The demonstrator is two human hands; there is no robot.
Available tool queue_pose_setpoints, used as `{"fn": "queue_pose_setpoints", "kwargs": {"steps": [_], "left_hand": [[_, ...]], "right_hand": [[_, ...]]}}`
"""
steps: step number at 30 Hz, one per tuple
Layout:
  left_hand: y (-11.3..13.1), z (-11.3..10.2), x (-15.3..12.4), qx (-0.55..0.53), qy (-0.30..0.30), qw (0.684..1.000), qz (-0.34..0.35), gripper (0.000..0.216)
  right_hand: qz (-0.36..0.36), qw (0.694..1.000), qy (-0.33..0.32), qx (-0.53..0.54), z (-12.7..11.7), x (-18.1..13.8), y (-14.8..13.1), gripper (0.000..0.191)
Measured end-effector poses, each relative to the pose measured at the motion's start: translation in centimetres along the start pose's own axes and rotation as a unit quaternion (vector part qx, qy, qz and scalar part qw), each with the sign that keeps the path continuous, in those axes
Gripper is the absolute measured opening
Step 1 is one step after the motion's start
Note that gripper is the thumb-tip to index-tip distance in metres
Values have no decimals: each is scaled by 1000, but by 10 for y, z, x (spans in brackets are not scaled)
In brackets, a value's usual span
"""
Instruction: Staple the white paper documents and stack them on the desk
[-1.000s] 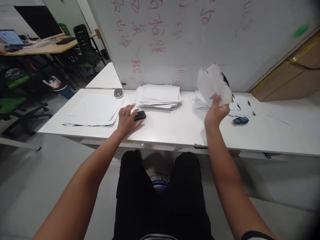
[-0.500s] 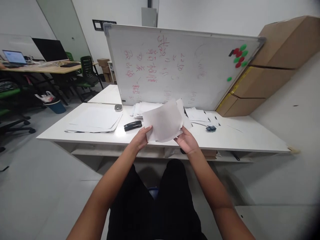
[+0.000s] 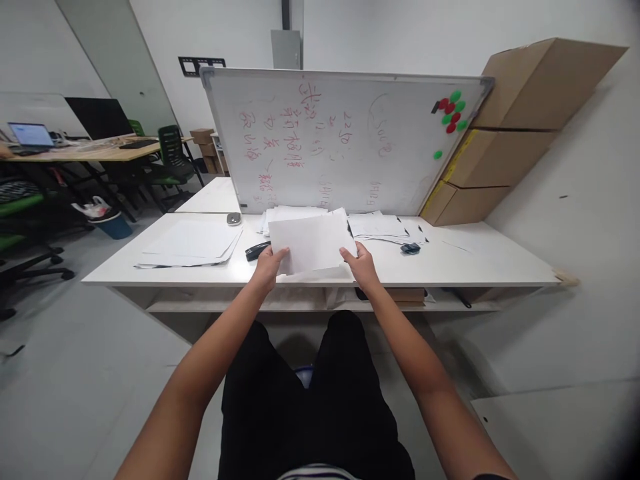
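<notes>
Both hands hold a small bundle of white paper sheets (image 3: 311, 241) upright over the front of the white table (image 3: 480, 263). My left hand (image 3: 269, 264) grips the bundle's lower left corner, and my right hand (image 3: 359, 260) grips its lower right edge. A black stapler (image 3: 257, 251) lies on the table just left of my left hand. Behind the held sheets sits a stack of paper (image 3: 280, 217), and more sheets with black clips (image 3: 383, 227) lie to the right.
A spread of white sheets (image 3: 193, 241) covers the table's left part, with a grey mouse (image 3: 233, 219) behind it. A small dark object (image 3: 411, 249) lies right. A whiteboard (image 3: 345, 137) leans at the back beside cardboard boxes (image 3: 515, 127). Desks and chairs (image 3: 170, 157) stand far left.
My right hand brought the sheets from the right pile to the middle. My left hand left the stapler and took hold of them. The view pulled back from the table.
</notes>
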State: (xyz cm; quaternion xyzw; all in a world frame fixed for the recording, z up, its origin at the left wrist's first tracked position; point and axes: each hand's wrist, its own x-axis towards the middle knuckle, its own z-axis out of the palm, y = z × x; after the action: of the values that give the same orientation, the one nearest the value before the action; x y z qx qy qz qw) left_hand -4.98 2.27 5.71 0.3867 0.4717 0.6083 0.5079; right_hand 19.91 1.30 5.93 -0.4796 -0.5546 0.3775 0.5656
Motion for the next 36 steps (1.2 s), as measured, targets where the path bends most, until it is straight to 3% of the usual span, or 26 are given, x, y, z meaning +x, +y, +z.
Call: {"fn": "queue_pose_setpoints", "kwargs": {"steps": [6, 11, 16, 19, 25, 31, 36], "left_hand": [[19, 9, 3, -24, -69, 996, 54, 59], [23, 3, 14, 42, -83, 990, 108, 55], [18, -2, 22, 75, -63, 989, 107, 50], [10, 1, 24, 64, -86, 989, 98, 50], [-30, 8, 35, 57, -94, 991, 76, 60], [-60, 3, 51, 135, -90, 985, 57, 52], [-68, -2, 51, 259, -69, 963, 39, 41]], "right_hand": [[8, 989, -55, -137, -3, 9, 2, 26], [15, 972, -115, -203, -2, 10, 21, 13], [-20, 973, -80, -215, -5, 16, 38, 15], [-4, 986, -68, -155, -2, 25, 45, 30], [-1, 990, 102, -100, 20, 44, 75, 33], [29, 996, 68, -48, 22, 57, 107, 35], [40, 996, 59, -59, 18, 58, 109, 30]]}}
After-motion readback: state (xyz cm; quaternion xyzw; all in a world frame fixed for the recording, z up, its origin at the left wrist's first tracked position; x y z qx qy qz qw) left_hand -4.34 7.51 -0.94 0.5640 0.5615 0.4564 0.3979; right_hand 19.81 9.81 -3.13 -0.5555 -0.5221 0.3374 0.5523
